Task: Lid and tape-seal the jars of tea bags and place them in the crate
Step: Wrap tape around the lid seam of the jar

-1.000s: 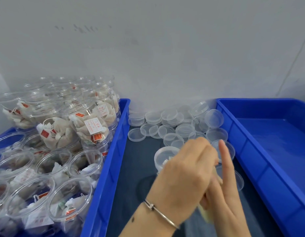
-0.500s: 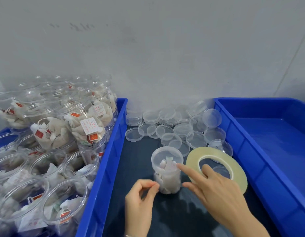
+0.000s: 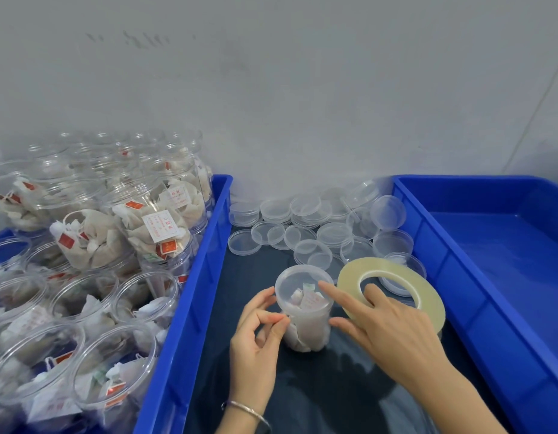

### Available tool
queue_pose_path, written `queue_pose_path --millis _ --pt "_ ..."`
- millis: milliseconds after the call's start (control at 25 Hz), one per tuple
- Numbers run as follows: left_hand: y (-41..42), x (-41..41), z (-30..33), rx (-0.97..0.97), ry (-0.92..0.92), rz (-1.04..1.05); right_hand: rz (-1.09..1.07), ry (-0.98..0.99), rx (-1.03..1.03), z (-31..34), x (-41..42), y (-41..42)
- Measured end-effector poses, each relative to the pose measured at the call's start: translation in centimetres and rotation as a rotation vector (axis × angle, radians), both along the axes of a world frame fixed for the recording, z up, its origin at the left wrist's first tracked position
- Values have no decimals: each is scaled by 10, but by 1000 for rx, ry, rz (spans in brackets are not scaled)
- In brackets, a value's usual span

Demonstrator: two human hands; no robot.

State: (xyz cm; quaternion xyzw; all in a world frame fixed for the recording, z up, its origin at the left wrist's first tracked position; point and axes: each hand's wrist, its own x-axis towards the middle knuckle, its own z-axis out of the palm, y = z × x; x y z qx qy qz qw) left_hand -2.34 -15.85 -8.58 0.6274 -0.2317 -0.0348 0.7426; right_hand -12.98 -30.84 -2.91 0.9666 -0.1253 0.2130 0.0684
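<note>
Clear lidded plastic jar of tea bags (image 3: 304, 308) upright on dark tabletop (image 3: 318, 399), between hands. Left hand (image 3: 255, 349) pinches thumb to forefinger beside jar wall. Right hand (image 3: 393, 333) holds yellowish tape roll (image 3: 393, 283), forefinger on lid.

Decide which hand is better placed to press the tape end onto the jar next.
Left, probably: the left hand pinches at the jar wall, apparently the tape end. The right hand carries the tape roll, forefinger on the lid.
</note>
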Motion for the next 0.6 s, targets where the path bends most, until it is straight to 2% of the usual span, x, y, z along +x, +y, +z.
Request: queue_pose_path --millis 360,600 --pt "-3 8 -4 -39 19 -18 6 -85 24 -3 6 1" --pt "-5 19 -10 -21 3 -47 -15 -79 120 -2 12 4"
